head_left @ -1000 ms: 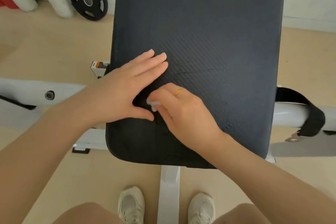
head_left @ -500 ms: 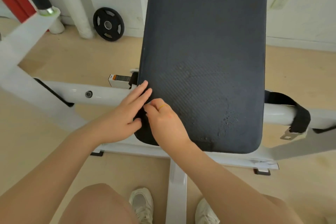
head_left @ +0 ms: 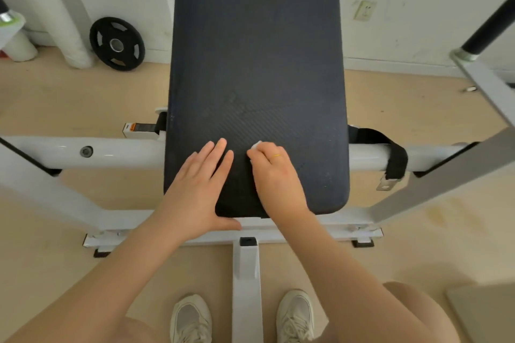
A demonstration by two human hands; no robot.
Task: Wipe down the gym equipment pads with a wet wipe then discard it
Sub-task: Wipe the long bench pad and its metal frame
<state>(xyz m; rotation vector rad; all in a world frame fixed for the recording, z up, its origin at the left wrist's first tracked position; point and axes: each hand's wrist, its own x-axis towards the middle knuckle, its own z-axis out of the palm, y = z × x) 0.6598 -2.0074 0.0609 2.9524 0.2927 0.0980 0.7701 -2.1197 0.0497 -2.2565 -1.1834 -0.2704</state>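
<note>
Small white wet wipe pinched under curled right hand fingers on long dark textured bench pad; unwiped length lies ahead. Left hand laid flat, fingers straight, beside.

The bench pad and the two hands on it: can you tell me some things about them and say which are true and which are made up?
1. The right hand holds a small white wipe against the black bench pad. True.
2. The left hand grips a spray bottle. False: it lies flat on the pad with straight fingers and holds nothing.
3. A black weight plate leans against the wall at the left. True.
4. The wipe is already in a bin. False: it is in the right hand, on the pad.
5. The person is barefoot. False: two light sneakers show at the bottom.
</note>
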